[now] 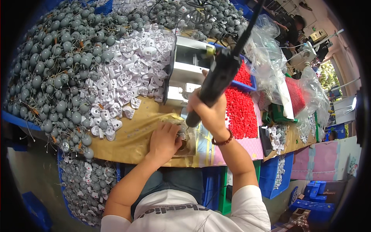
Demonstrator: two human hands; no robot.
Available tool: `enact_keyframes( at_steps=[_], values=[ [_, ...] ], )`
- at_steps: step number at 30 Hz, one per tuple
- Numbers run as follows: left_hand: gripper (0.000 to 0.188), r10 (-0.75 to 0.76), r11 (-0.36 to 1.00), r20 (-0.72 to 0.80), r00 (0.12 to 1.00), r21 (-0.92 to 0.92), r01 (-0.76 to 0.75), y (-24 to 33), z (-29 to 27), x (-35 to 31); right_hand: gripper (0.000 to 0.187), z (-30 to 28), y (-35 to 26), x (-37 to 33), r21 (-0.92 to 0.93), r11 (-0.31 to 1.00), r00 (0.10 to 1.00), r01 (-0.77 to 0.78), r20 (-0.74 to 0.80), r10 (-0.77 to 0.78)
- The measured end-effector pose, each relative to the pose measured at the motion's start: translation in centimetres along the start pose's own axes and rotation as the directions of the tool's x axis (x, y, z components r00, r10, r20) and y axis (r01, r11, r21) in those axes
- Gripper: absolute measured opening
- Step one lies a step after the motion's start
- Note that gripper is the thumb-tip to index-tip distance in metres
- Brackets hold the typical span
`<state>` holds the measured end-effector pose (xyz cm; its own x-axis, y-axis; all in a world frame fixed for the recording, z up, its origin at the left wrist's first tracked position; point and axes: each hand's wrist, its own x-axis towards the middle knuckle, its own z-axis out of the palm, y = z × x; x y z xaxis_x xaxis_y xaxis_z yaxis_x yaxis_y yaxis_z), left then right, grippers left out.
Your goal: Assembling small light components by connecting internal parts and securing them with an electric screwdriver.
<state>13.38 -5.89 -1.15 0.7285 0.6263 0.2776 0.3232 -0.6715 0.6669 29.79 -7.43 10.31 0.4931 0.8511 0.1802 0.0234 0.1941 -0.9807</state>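
Note:
A black electric screwdriver (pixel 220 75) stands tilted in front of me, its lower end toward the tabletop and its upper end toward the far right. My right hand (pixel 212 118) is wrapped round its lower body. On the near edge of the table, my left hand (pixel 164 141) is closed with curled fingers on a small grey rounded part (pixel 181 127), right beside the screwdriver's lower end. The fingers cover most of that part, and its contact with the screwdriver tip cannot be made out. Brown paper (pixel 127 145) lies under the left hand.
Grey round parts with wires (pixel 50 77) are heaped at left, beside white plastic pieces (pixel 143 58). A white compartmented box (pixel 187 71) stands beyond my hands. Red small parts (pixel 241 116) spread at right, near clear plastic bags (pixel 266 46). A filled blue bin (pixel 60 170) sits below the table.

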Motion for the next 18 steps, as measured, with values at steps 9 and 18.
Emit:
enact_keyframes(
  at_steps=[9, 18],
  values=[
    [0.036, -0.018, 1.000, -0.002, 1.000, 0.009, 0.018, 0.2, 0.0, 0.1, 0.011, 0.1, 1.6, -3.6, 0.060, 0.994, 0.996, 0.087, 0.026, -0.089],
    [0.040, 0.024, 1.000, -0.039, 0.999, -0.010, -0.025, 0.0, 0.2, 0.3, 0.014, -0.7, 2.3, -4.3, -0.038, 0.984, 0.982, 0.173, 0.083, -0.170]
  ],
)
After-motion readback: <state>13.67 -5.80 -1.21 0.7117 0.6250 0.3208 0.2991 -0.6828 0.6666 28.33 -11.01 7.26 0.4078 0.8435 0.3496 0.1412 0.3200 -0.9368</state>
